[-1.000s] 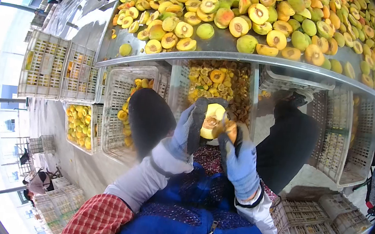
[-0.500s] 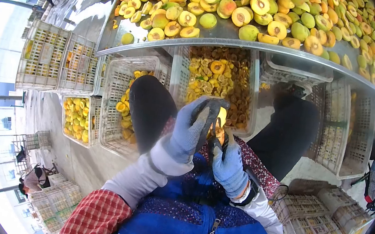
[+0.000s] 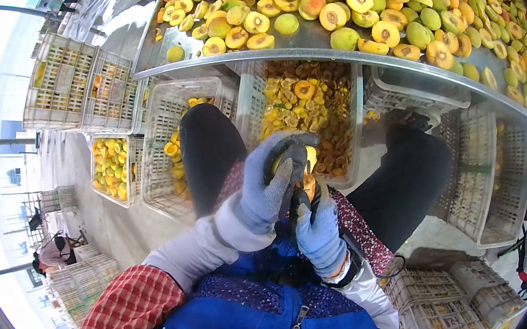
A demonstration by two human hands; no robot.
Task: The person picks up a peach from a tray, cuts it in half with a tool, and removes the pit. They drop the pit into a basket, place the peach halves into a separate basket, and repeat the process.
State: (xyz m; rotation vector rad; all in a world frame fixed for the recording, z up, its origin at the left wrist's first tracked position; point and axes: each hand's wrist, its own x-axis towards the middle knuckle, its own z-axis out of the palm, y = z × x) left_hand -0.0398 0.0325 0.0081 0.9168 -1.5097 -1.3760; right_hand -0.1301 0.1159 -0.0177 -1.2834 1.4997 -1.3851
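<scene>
My left hand [image 3: 270,177], in a grey-blue glove with dark fingertips, is closed around a yellow peach half [image 3: 310,158] in front of my lap. Only a bright strip of the fruit shows past the fingers. Just below and to the right, my right hand [image 3: 322,234], gloved alike, is closed with its fingertips close to the fruit. An orange-brown piece [image 3: 309,183] shows between the two hands; I cannot make out whether it is fruit or part of a tool. What the right fingers grip is hidden.
Many halved peaches [image 3: 385,33] cover a metal table [image 3: 223,61] ahead. Beneath its edge stands a crate [image 3: 354,136] of scraps between my knees. Another crate [image 3: 163,113] with peach pieces is at the left, near stacked crates [image 3: 59,83]. More crates [image 3: 437,304] stand at right.
Both hands stay together at nearly the same place. The left fingers have curled further over the fruit, and less of it shows. The view has shifted slightly.
</scene>
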